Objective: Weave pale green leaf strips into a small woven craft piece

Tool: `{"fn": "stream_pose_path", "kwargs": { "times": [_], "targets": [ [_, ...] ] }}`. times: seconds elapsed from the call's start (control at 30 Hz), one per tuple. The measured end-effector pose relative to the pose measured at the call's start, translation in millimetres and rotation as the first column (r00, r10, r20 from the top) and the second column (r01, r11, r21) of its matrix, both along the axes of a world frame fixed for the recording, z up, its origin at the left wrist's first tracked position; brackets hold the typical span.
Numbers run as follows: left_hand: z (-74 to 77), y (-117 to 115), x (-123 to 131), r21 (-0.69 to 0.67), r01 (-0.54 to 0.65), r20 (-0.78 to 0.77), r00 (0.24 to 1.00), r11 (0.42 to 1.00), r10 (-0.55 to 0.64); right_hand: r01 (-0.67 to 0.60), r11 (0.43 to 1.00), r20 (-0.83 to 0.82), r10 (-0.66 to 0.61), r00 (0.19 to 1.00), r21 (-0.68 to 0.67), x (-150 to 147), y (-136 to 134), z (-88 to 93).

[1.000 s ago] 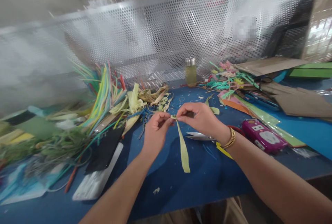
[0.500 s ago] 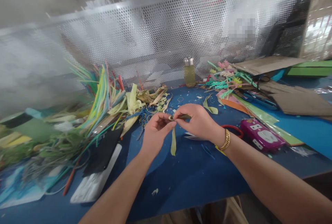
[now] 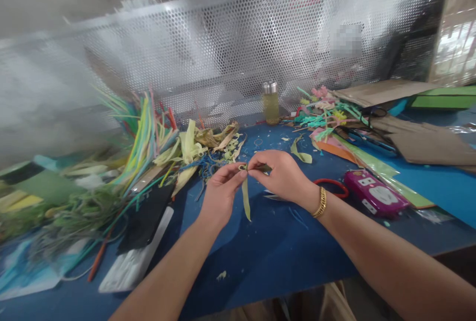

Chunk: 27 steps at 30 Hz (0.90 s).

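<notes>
Over the middle of the blue table, my left hand and my right hand meet fingertip to fingertip. Both pinch a pale green leaf strip, which is curled into a small loop at the top and hangs down between them. Under my right hand lie scissors with a red handle, mostly hidden. A loose curled strip rests just beyond my right hand.
Dry husks, blue threads and coloured stems crowd the left. A black phone-like slab lies nearer. Behind stand a bottle and a perforated metal screen. Rightward are a purple box and cardboard.
Both hands have shifted slightly left with the strip. The small loop at my left fingertips shows more clearly, and more of the red scissor handle is visible.
</notes>
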<state>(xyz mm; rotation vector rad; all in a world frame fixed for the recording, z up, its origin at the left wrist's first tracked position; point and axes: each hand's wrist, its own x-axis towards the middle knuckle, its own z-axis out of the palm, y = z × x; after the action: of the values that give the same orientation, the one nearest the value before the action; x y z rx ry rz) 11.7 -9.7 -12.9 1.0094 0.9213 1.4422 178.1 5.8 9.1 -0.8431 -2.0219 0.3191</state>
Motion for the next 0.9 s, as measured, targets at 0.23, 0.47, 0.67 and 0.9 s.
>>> {"fn": "stream_pose_path", "kwargs": {
  "times": [0.23, 0.47, 0.67, 0.9],
  "targets": [
    [7.7, -2, 1, -0.116, -0.013, 0.139, 0.99, 0.993, 0.029, 0.026, 0.969, 0.092, -0.05, 0.995, 0.245, 1, 0, 1.8],
    [12.4, -2, -1, -0.17, -0.022, 0.21, 0.976, 0.985, 0.058, -0.066, 0.864, 0.355, -0.134, 0.925, 0.499, -5, -7, 0.0],
    [12.9, -3, -4, -0.178, -0.054, 0.087, 0.994, 0.983, 0.07, -0.122, 0.813, 0.456, -0.19, 0.87, 0.57, -9, -12, 4.3],
    [11.7, -1, -8, -0.16, -0.045, -0.055, 0.998, 0.986, 0.036, -0.122, 0.781, 0.465, -0.232, 0.854, 0.613, -15, -16, 2.0]
  ]
}}
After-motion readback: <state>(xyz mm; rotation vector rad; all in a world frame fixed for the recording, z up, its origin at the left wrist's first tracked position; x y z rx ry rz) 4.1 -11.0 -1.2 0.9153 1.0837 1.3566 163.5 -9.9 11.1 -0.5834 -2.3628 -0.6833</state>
